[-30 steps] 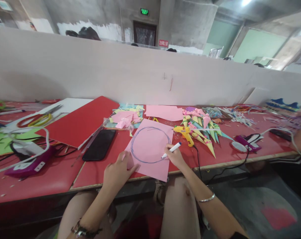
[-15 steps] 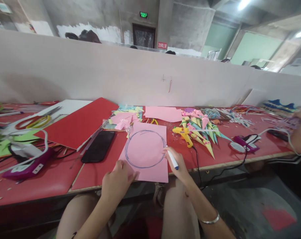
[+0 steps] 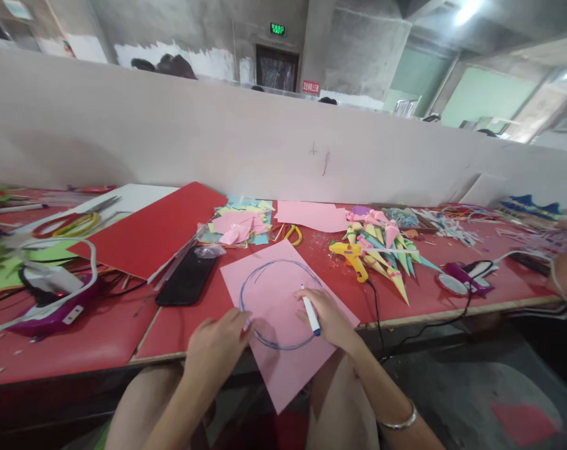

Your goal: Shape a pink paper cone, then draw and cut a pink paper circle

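Phone: your black phone (image 3: 184, 284) lies flat at 11 o'clock, clear plastic (image 3: 209, 251) by its far end.
Red board (image 3: 154, 232): also toward your 11, beyond the phone, overlapping a white board (image 3: 154, 189).
Scissors (image 3: 94, 220): between your 10 and 11, beside the red board.
Power strips: one purple strip (image 3: 86, 297) sits at your 10, another (image 3: 477, 285) at your 2.
Paper scraps (image 3: 240, 225): pink, yellow and blue, between your 11 and 12.
Glue gun (image 3: 351, 254): yellow, at your 1 o'clock, black cord (image 3: 376, 306) trailing to the table edge.
Cones (image 3: 389, 244): heaped just right of the glue gun.
Partition (image 3: 245, 147): white, across your 12.
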### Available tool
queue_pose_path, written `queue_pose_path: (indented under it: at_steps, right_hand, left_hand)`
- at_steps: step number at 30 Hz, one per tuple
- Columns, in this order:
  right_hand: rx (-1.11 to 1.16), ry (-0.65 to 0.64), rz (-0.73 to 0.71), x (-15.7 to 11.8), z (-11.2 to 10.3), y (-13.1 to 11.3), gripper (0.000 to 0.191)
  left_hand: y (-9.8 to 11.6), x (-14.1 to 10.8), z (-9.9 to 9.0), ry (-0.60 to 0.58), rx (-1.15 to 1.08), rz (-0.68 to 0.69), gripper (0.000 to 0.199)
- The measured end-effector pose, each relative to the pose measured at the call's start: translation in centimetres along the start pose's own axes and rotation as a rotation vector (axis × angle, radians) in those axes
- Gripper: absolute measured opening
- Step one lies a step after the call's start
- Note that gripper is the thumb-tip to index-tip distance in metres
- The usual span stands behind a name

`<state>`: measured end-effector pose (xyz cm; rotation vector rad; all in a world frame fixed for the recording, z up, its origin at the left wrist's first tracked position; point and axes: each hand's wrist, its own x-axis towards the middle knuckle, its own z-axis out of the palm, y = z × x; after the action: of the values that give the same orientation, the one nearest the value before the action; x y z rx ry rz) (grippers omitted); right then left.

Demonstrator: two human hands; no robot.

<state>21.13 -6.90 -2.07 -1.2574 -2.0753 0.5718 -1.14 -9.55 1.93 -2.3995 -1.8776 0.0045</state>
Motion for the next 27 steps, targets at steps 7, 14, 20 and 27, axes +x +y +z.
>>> queue_pose_path:
  at_steps: [7,14,20,27]
  right_hand:
    - [0.206,-0.003,0.011,1.3,-1.0,0.9,0.022]
    - [0.654,-0.118,0.172,5.2,1.2,-1.7,0.028]
    - [0.882,-0.300,0.216,7.0,3.8,-3.6,0.014]
    - [0.780,-0.335,0.171,7.4,4.4,-3.1,0.016]
  left_hand:
    - [-5.4,3.2,2.3,0.026,-0.026,0.007,0.041]
    - [-5.6,3.5,3.4,0.015,-0.064,0.015,0.051]
    - [-5.9,3.4,3.9,0.076,-0.120,0.026,0.046]
    - [-5.9,3.5,4.4,0.105,-0.148,0.038,0.046]
